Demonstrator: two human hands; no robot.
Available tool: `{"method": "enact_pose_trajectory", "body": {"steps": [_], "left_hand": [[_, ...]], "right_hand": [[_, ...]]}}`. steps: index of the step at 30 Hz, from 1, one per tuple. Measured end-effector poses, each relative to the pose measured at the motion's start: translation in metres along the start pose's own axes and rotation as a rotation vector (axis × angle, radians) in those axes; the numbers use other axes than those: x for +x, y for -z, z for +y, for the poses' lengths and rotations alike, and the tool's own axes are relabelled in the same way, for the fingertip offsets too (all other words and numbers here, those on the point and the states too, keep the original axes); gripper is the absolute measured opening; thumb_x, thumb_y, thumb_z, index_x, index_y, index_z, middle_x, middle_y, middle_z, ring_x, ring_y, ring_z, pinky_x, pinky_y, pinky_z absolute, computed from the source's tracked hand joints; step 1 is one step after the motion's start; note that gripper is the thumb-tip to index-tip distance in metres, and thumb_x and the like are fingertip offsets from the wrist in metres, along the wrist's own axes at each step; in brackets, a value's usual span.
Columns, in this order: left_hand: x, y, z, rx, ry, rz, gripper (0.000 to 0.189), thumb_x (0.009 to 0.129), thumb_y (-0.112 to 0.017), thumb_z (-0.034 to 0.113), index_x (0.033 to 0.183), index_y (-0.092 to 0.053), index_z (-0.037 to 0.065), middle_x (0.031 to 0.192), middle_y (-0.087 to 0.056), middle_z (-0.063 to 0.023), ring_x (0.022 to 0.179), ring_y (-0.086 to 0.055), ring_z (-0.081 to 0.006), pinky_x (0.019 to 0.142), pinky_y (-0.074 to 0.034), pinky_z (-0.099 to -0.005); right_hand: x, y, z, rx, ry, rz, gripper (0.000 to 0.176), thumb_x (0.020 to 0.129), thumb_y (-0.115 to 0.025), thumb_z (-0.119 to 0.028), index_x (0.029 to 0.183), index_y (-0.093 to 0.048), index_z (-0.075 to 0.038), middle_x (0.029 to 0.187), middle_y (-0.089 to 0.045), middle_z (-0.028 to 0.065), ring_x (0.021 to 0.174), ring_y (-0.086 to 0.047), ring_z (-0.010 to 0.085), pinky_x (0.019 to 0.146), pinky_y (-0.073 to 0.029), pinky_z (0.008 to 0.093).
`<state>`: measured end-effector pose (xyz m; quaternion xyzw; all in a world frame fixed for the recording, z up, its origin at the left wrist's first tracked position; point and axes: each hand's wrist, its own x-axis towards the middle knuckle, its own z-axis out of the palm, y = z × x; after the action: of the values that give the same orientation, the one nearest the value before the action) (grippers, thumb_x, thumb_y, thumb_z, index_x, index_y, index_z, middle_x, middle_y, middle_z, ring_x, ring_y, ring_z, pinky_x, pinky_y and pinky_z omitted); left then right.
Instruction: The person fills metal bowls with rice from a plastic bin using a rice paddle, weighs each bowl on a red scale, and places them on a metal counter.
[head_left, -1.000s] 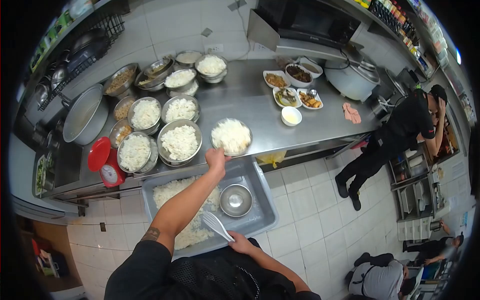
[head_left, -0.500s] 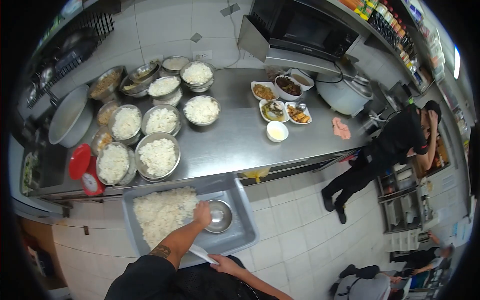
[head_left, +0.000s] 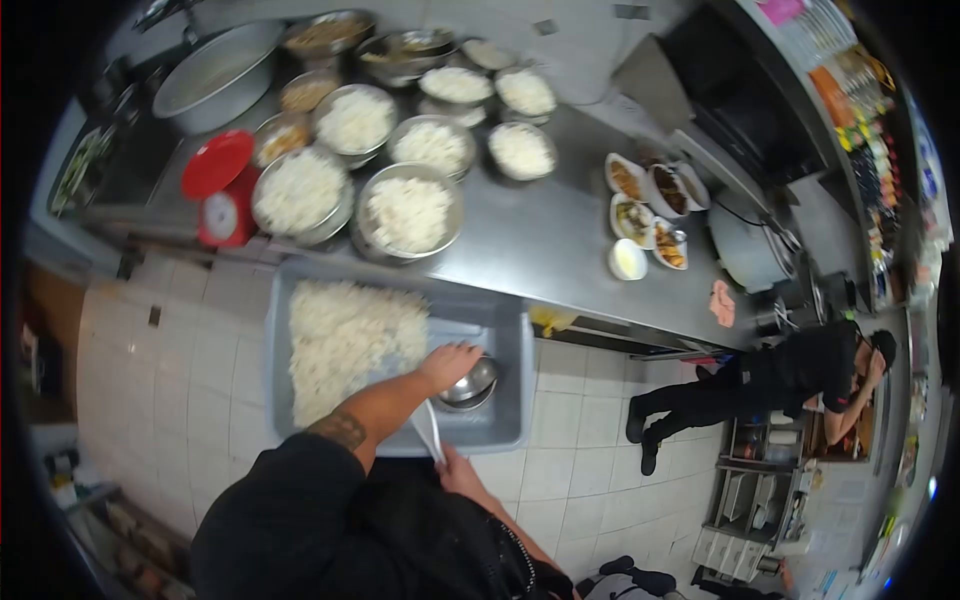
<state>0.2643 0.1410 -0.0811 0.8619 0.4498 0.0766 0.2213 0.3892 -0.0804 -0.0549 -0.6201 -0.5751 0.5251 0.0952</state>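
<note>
In a grey plastic tub (head_left: pixel 527 400) below the counter, a heap of cooked rice (head_left: pixel 350 340) fills the left side. My left hand (head_left: pixel 450 367) is closed on the upper left rim of a shiny metal bowl (head_left: pixel 478 380) at the tub's right side. The bowl looks tilted, and its lower edge shows a second rim that may be another bowl. My right hand (head_left: pixel 460 472) grips a white rice paddle (head_left: pixel 427 430) near the tub's front edge. The paddle's far end is partly hidden behind my left forearm.
On the steel counter (head_left: pixel 500 245) stand several metal bowls of rice (head_left: pixel 410 215), a red scale (head_left: pixel 222 205) and white dishes of food (head_left: pixel 632 218). A pink cloth (head_left: pixel 722 303) lies near the counter's right end. A person in black (head_left: pixel 780 375) stands at the right.
The camera view has turned and shifted. My left hand has moved over the bowl's upper rim, and the bowl now looks tilted. The paddle stays in my right hand.
</note>
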Motion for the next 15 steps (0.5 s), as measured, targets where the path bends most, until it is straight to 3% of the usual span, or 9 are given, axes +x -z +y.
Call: {"method": "enact_pose_trajectory", "body": {"steps": [3,4,5,7,8,9,13,15], "left_hand": [[-0.008,0.04,0.005,0.043,-0.165,0.18,0.019,0.085,-0.061,0.008,0.103,-0.06,0.003,0.117,-0.06,-0.0183,0.104,-0.065,-0.0371,0.084,-0.058,-0.0453],[-0.011,0.046,0.002,0.075,-0.11,0.274,0.017,0.084,-0.061,0.009,0.1,-0.061,0.003,0.114,-0.06,-0.0172,0.102,-0.065,-0.0368,0.082,-0.058,-0.0457],[-0.018,0.052,-0.008,0.115,-0.061,0.358,0.015,0.084,-0.061,0.011,0.097,-0.061,0.003,0.112,-0.06,-0.0161,0.101,-0.064,-0.0364,0.08,-0.058,-0.046],[-0.044,0.082,-0.036,-0.041,0.115,0.346,0.016,0.085,-0.059,0.011,0.099,-0.062,0.003,0.109,-0.06,-0.0171,0.096,-0.064,-0.0389,0.077,-0.056,-0.0482],[-0.063,0.095,-0.055,-0.113,0.212,0.349,0.016,0.086,-0.058,0.011,0.1,-0.062,0.002,0.106,-0.06,-0.0186,0.093,-0.063,-0.0405,0.075,-0.054,-0.0497],[-0.088,0.104,-0.077,-0.181,0.306,0.364,0.017,0.087,-0.057,0.01,0.101,-0.061,0.002,0.103,-0.061,-0.0201,0.09,-0.063,-0.0422,0.073,-0.052,-0.0513],[-0.215,0.115,-0.158,-0.205,0.503,0.743,0.011,0.086,-0.058,0.003,0.096,-0.06,-0.002,0.094,-0.062,-0.0223,0.086,-0.065,-0.0434,0.074,-0.051,-0.0502],[-0.276,0.135,-0.16,-0.235,0.62,0.846,0.009,0.085,-0.058,0.001,0.091,-0.06,-0.004,0.089,-0.061,-0.0222,0.082,-0.063,-0.0437,0.072,-0.05,-0.0484]], "right_hand": [[0.014,0.0,-0.034,-0.408,-0.035,-0.019,0.051,0.088,-0.055,-0.009,0.139,-0.048,-0.005,0.103,-0.068,0.0329,0.101,-0.066,0.0496,0.088,-0.05,0.0595],[0.017,0.001,-0.049,-0.517,-0.042,-0.012,0.051,0.084,-0.057,-0.008,0.134,-0.051,-0.006,0.098,-0.069,0.0308,0.095,-0.067,0.0492,0.084,-0.051,0.0608],[0.024,-0.003,-0.047,-0.624,0.015,0.025,0.049,0.08,-0.059,-0.008,0.129,-0.054,-0.007,0.094,-0.07,0.0276,0.09,-0.069,0.0466,0.079,-0.053,0.06],[0.043,-0.002,-0.05,-0.774,0.017,-0.004,0.035,0.082,-0.062,-0.012,0.116,-0.056,-0.007,0.093,-0.072,0.0228,0.087,-0.071,0.0416,0.075,-0.055,0.0544],[0.045,0.005,-0.065,-0.785,0.026,-0.016,0.027,0.09,-0.053,-0.012,0.116,-0.059,-0.006,0.097,-0.072,0.0228,0.09,-0.072,0.0418,0.08,-0.056,0.0538],[0.054,0.008,-0.064,-0.836,0.028,-0.018,0.027,0.091,-0.053,-0.014,0.115,-0.061,-0.007,0.096,-0.073,0.0218,0.089,-0.072,0.0407,0.079,-0.056,0.0526],[0.091,0.019,-0.048,-0.961,-0.068,-0.093,0.023,0.09,-0.056,-0.016,0.107,-0.068,-0.007,0.101,-0.073,0.0215,0.098,-0.072,0.0386,0.085,-0.058,0.0491],[0.108,0.015,-0.038,-0.936,-0.141,-0.171,0.027,0.088,-0.06,-0.019,0.11,-0.072,-0.009,0.109,-0.073,0.0195,0.105,-0.071,0.0363,0.091,-0.057,0.0467]]}}
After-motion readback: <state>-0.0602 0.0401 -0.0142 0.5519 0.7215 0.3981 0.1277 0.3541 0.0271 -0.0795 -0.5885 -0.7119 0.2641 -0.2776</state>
